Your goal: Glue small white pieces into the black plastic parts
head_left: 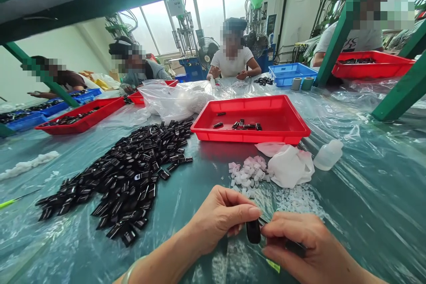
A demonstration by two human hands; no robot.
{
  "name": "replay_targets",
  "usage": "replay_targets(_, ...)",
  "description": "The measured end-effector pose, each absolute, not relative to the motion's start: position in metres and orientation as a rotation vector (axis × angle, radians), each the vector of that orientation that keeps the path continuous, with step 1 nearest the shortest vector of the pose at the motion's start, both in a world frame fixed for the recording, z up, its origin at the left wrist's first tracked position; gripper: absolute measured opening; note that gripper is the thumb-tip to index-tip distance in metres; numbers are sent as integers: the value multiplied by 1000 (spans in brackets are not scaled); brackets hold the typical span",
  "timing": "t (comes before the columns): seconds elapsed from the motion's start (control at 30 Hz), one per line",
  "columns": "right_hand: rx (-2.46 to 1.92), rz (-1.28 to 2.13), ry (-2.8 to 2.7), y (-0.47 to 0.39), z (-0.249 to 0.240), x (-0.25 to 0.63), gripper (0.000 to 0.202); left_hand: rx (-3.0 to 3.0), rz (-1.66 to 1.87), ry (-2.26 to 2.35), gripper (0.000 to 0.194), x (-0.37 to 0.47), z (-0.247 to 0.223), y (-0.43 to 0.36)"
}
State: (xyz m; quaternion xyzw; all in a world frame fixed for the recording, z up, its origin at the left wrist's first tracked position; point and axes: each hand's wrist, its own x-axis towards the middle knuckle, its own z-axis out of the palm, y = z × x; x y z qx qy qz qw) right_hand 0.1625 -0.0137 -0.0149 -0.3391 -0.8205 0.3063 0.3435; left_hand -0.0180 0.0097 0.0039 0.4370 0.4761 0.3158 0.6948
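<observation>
Low in the head view, my left hand [229, 213] pinches a small glossy black plastic piece [254, 232] between thumb and fingers, its rounded end pointing down. Right beside it, my right hand [299, 242] is closed, its fingertips at the piece's edge. A thin dark end shows at those fingertips, but the fingers hide most of what they grip. Under this hand a yellow-green bit [273, 266] peeks out. Just beyond the hands lie small clear and whitish plastic bits [249, 173]. To the left spreads a big heap of similar black pieces [133, 173].
A red tray [253, 135] with several black pieces stands ahead. Right of the whitish bits are a crumpled white bag [291, 166] and a small translucent bottle [328, 155]. A yellow-green-handled pick [9, 203] lies far left. Green posts [404, 86] rise at right; co-workers sit across the plastic-covered table.
</observation>
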Motion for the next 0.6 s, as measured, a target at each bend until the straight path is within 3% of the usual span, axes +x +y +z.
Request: replay_targets(0.6, -863, 690, -2259, -15, -17, 166, 10, 956, 676, 1081, 30, -19, 5, 10)
